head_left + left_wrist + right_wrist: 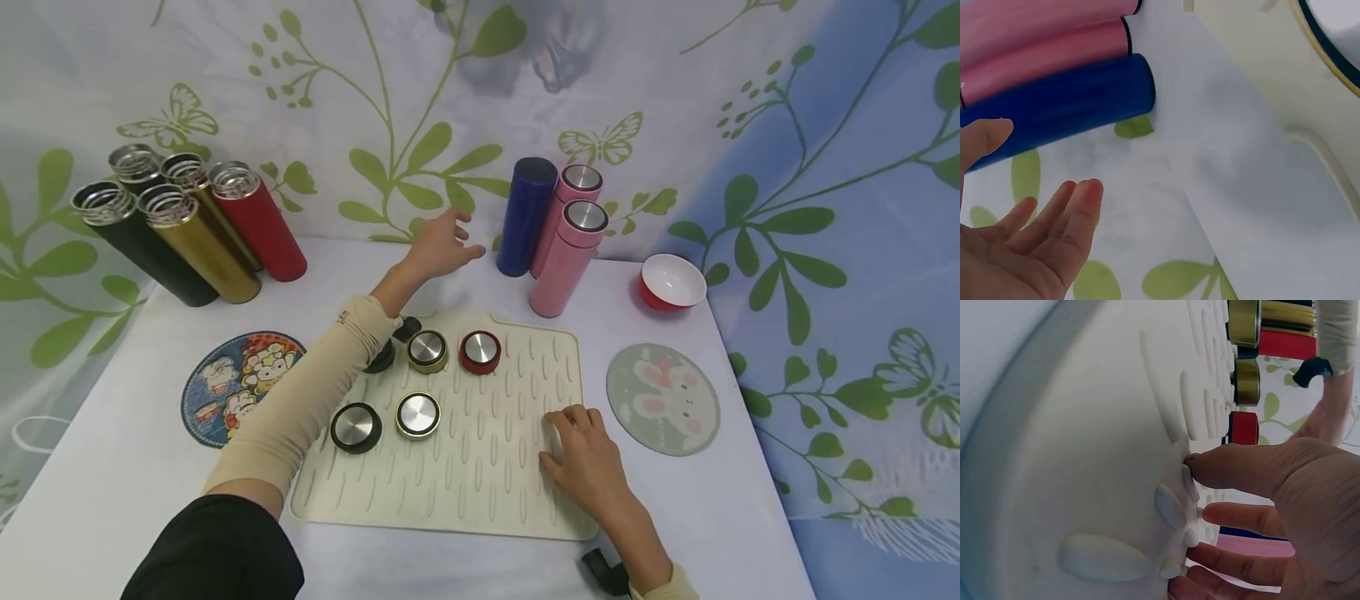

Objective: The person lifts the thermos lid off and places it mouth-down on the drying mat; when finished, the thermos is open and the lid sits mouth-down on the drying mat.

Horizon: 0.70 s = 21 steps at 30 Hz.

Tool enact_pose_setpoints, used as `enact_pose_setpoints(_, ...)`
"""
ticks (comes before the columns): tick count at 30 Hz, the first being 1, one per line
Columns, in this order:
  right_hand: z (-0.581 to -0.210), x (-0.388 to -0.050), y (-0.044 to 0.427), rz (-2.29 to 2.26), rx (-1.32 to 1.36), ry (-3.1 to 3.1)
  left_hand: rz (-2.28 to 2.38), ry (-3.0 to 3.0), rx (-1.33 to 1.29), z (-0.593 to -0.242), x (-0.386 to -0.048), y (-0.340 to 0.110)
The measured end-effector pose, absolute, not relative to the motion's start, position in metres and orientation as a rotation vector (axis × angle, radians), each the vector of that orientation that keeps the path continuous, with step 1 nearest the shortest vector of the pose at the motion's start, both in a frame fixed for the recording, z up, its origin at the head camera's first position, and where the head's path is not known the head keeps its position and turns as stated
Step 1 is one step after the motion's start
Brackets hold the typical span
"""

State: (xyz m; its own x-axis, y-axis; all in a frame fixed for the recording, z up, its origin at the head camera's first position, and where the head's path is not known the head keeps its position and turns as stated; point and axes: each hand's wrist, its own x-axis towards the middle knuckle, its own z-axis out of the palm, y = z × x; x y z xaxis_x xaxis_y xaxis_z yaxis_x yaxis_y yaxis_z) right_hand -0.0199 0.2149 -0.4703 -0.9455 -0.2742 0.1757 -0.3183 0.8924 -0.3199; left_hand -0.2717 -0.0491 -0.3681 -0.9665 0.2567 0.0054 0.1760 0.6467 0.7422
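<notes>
In the head view my left hand (442, 247) is held out over the back of the table, thumb and fingers spread apart. It holds nothing. Just right of it stands a blue bottle (527, 218), with a gap between them; in the left wrist view the thumb overlaps that bottle (1072, 103). Two pink bottles (564, 267) with steel-topped lids stand beside the blue one. My right hand (587, 458) rests its fingertips on the right part of a cream ribbed mat (480, 492). Several bottle lids lie on the mat, among them a red-rimmed one (480, 352) and a gold-rimmed one (417, 415).
Several lidless bottles stand at the back left, including a red one (262, 225) and a black one (150, 250). A red and white bowl (672, 283) sits at the back right. Round patterned coasters lie left (243, 387) and right (663, 400) of the mat.
</notes>
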Motion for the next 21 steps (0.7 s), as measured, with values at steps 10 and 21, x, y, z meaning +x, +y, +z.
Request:
enact_pose_setpoints(10, -0.472, -0.020, 0.215, 0.588, 0.414, -2.936, 1.213, 2.791, 0.457, -0.373, -0.297, -0.012)
enact_pose_setpoints(21, -0.472, -0.022, 0.213, 0.625, 0.381, -2.930, 1.162, 2.916, 0.404, -0.374, -0.316, 0.023)
